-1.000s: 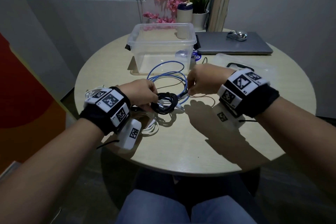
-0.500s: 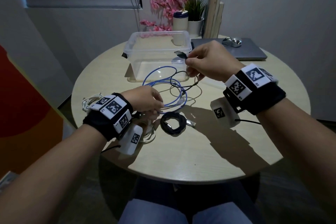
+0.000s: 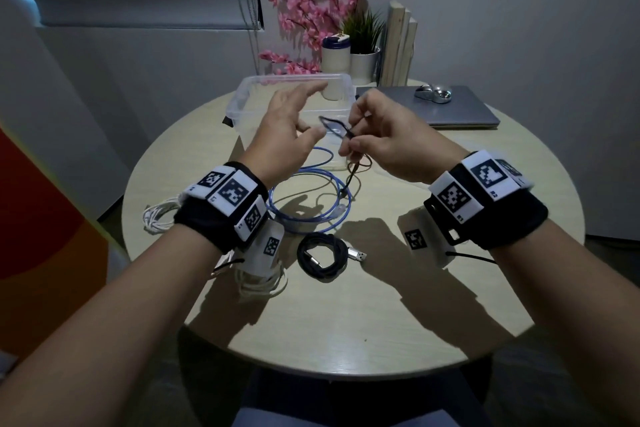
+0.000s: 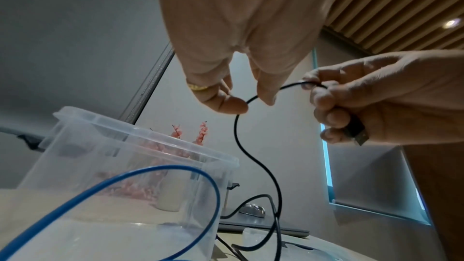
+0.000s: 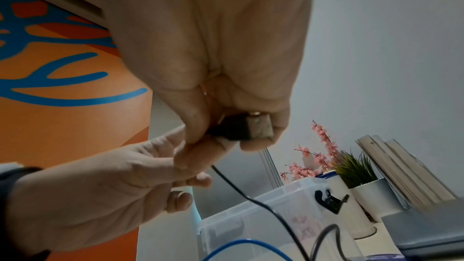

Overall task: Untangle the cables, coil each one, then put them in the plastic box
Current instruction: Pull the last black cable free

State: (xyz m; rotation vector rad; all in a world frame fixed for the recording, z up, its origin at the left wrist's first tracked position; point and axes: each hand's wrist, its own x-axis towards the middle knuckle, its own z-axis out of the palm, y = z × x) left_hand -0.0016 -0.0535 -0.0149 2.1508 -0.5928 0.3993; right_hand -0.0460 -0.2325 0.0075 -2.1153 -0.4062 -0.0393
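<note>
My right hand (image 3: pixel 388 146) pinches the thin black cable (image 4: pixel 253 158) near its USB plug (image 5: pixel 248 128), held up over the table's (image 3: pixel 346 329) middle, in front of the box (image 3: pixel 249 97). My left hand (image 3: pixel 287 128) is loose-fingered, fingertips just touching the first loop. One black coil (image 3: pixel 322 258) lies done near the front edge, and white cables (image 3: pixel 159 218) sit bundled at the left edge. The blue cable (image 3: pixel 308 204) sprawls uncoiled mid-table. Nothing looks boxed yet, so most packing remains.
</note>
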